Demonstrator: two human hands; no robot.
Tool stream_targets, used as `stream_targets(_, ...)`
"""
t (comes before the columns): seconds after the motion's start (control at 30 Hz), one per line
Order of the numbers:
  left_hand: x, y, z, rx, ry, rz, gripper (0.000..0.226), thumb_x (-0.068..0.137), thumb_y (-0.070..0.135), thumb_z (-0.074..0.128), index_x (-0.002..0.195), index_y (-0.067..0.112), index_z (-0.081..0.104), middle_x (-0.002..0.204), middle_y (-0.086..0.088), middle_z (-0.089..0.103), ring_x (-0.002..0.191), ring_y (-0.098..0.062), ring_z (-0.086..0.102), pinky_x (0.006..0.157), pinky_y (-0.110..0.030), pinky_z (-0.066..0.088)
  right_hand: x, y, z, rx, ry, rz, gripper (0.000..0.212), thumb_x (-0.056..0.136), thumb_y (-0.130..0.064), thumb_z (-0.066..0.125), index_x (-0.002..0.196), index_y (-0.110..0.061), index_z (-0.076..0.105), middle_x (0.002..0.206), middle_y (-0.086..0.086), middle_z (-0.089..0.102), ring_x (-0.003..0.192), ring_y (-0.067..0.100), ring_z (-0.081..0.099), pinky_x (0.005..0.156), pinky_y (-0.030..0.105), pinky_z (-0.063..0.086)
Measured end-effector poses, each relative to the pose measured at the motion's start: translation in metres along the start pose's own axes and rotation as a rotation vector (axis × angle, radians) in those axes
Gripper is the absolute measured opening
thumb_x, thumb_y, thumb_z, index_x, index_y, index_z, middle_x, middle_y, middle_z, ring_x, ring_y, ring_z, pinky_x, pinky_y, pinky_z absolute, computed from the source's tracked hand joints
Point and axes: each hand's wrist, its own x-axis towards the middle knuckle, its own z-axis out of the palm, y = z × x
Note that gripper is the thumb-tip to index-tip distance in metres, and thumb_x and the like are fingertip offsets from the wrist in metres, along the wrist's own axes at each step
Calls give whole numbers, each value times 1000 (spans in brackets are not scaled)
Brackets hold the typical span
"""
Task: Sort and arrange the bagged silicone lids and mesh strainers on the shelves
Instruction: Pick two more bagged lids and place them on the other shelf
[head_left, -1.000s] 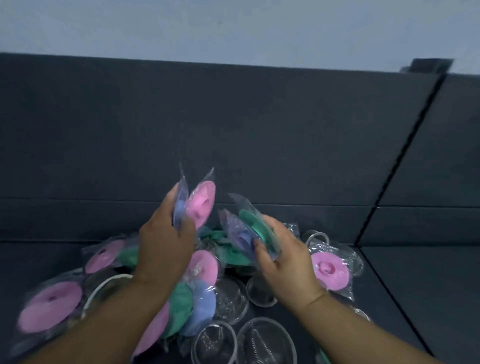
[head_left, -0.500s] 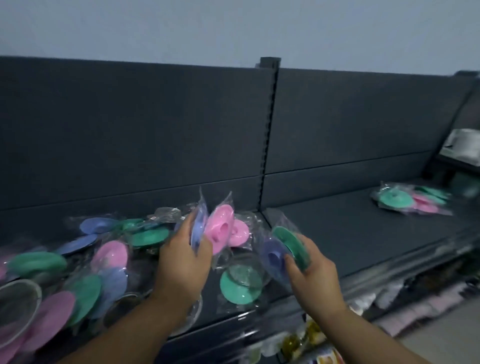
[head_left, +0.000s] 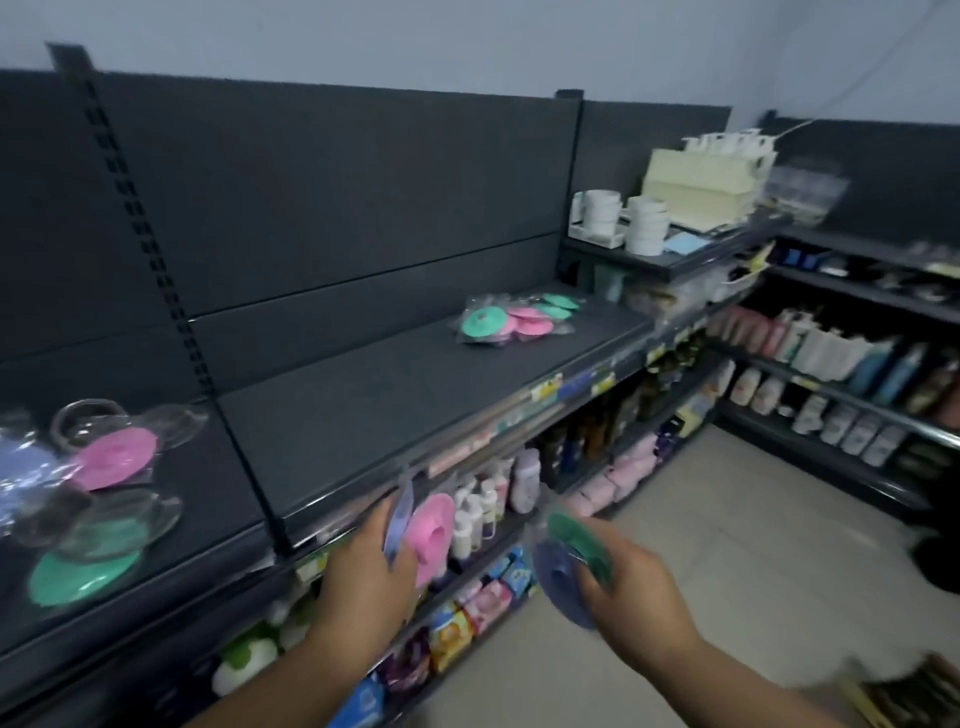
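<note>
"What has the person got hold of?"

"Bagged silicone lids, two to each hand. The left hand (head_left: 363, 571) is curled round a pink lid (head_left: 431, 535) and a lilac lid (head_left: 397, 519). Both stand on edge, and the clear bags stick up above the fingers. The right hand (head_left: 639, 587) pinches a green lid (head_left: 576, 540) and a blue lid (head_left: 558, 577) together. They're round, soft-looking discs — the pink and the blue show a small hub at the centre, though it's all rather blurred."

"Where are they against the shelving?"

"Out in front of the dark top shelf (head_left: 415, 395), lower than its front edge, over the aisle. Neither handful touches it."

"And on the shelf itself?"

"Two lots, well apart. At the far end is a small pile (head_left: 514, 319) of bagged lids, mint green and pink, overlapping flat. At the near end, left of the slotted upright (head_left: 171, 291), is a loose heap (head_left: 62, 519) — a pink disc (head_left: 114, 460), a green disc (head_left: 83, 571), lilac ones at the edge of view, and bagged mesh strainers (head_left: 119, 519) lying among them."

"Below?"

"Bottles (head_left: 483, 499) and bright packets on the lower shelves."
</note>
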Motion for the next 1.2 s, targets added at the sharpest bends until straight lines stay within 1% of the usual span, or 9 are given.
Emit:
stream_targets(0.2,23,45,73,48,-198,17,55,93,21,48,143,37,32,91,-1,64,66,-9,59,48,-16,41,3,65,-39,-18,33,128,30,82,-38,58,108,-26,65,100,0,72,98,23,65,77,26,44)
stream_targets(0.3,49,58,97,40,-250,5,55,92,15,48,143,30,34,102,-4,62,77,-12,61,58,-16,48,23,82,-42,-54,-10,181,31,83,-39,55,109,-25,63,101,3,72,100,26,63,77,26,43)
stream_targets(0.43,104,71,121,21,-268,-7,54,93,17,47,144,30,34,104,-9,64,90,-25,64,75,-37,54,76,96,-45,-91,-20,210,22,88,-35,56,106,-26,63,97,2,72,95,25,65,78,28,45)
stream_targets(0.53,160,84,134,5,-238,46,53,90,14,48,141,28,39,99,-6,63,80,-23,60,65,-31,48,132,97,-49,-116,-12,206,21,89,-35,52,104,-23,61,95,3,71,91,26,65,77,32,47)
stream_targets(0.7,256,113,147,75,-215,140,57,87,18,52,142,28,39,120,-11,63,103,-30,60,89,-36,49,234,91,-61,-115,18,229,21,89,-25,51,109,-29,59,90,0,70,81,21,65,71,31,52)
stream_targets(0.93,352,150,175,-59,-141,246,48,84,11,51,129,28,52,87,-1,65,70,-13,56,65,-22,41,346,94,-81,-50,149,144,29,87,-21,56,113,-36,57,89,-3,70,78,18,64,68,30,52)
stream_targets(1.03,382,165,186,-183,-89,301,41,86,4,51,122,23,57,70,7,55,56,-10,53,50,-11,37,396,94,-93,48,242,35,30,87,-19,57,110,-38,59,84,-13,66,73,8,60,63,18,46)
stream_targets(1.1,404,177,192,-191,2,304,44,85,3,52,125,22,56,84,3,64,70,-18,59,59,-12,43,431,94,-99,118,288,-70,34,87,-15,59,110,-40,58,81,-24,61,75,0,56,64,2,40)
stream_targets(1.2,436,191,199,-99,183,329,46,88,17,52,133,22,50,119,1,64,104,-16,59,85,-21,43,484,98,-103,194,235,-197,36,88,-14,59,117,-35,59,95,-25,63,88,-5,57,74,0,39)
